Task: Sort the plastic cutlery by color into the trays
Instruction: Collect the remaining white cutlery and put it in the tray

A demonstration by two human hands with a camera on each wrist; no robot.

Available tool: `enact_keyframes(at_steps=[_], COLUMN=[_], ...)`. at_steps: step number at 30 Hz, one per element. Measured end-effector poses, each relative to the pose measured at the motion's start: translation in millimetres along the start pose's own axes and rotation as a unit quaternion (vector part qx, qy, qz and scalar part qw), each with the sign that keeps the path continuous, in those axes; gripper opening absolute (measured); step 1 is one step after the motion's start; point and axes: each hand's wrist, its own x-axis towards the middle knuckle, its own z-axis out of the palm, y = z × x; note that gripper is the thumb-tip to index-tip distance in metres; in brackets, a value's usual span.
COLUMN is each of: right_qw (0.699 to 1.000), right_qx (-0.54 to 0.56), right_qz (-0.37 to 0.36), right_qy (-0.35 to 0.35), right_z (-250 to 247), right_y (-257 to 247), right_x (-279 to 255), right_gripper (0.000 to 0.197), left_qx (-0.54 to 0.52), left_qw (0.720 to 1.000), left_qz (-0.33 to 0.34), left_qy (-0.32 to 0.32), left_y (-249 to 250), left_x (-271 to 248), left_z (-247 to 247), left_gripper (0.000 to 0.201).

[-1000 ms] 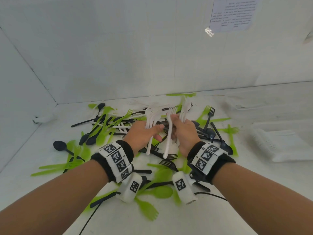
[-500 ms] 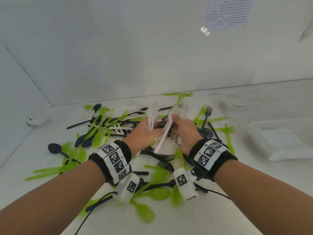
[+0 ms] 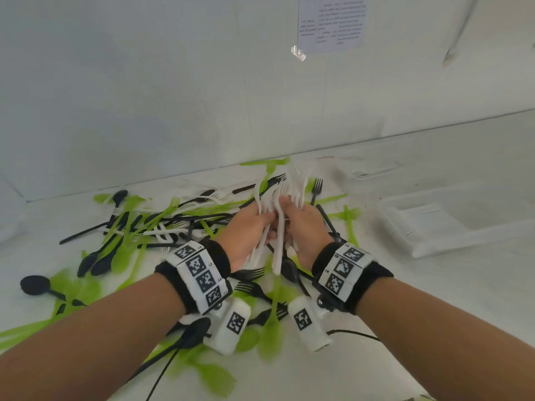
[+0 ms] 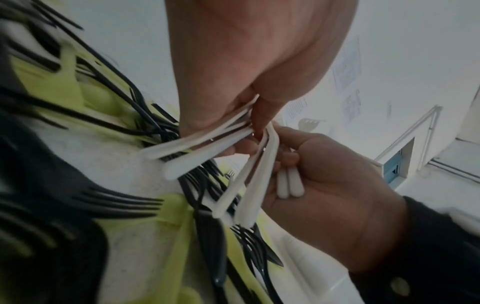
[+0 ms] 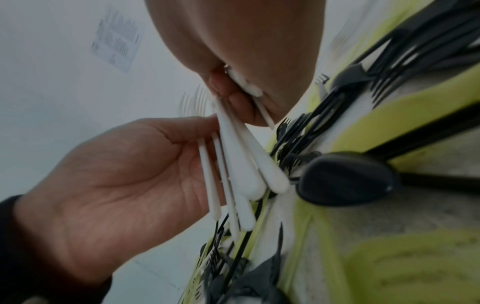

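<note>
White forks [image 3: 279,227] split between both grips: left hand [image 3: 246,235] and right hand [image 3: 304,227] each clamped on a bunch. Handles fan loosely, so one could slip back into the green/black pile [image 3: 162,227].

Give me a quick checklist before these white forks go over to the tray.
1. Left hand grips white forks: ok; fingers curl round the handles in the wrist views.
2. Right hand grips white forks too: ok.
3. Bundle is one color only: ok; every handle seen in the hands is white.
4. Bundle lifted free of the pile: cannot tell; handle ends hang close over black and green pieces.
5. Handles lined up: not ok; they splay apart in both wrist views.
6. White tray to the right is reachable and already holds white pieces: ok.
</note>
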Motion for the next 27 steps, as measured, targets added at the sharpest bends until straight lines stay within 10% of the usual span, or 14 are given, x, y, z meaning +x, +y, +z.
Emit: enact_keyframes(at_steps=[6,12,27], right_qw=[0.999,0.996,0.998], right_qx=[0.003,-0.013,0.030], right_qz=[-0.028,-0.050,-0.035], right_qy=[0.036,0.076,0.052], right_z=[-34,-59,-78], right_y=[-16,-28,-33], right_x=[-2,-1,-7], right_gripper=[0.025,0.022,0.031], left_qx=[0.003,0.007,0.026], left_qw=[0.999,0.996,0.999], left_qz=[-0.029,-0.051,-0.028], left_qy=[-0.042,0.067,-0.009], left_y=[5,12,17], left_x=[13,25,25], left_z=[27,43,85], left_gripper=[0.031,0.016,0.023])
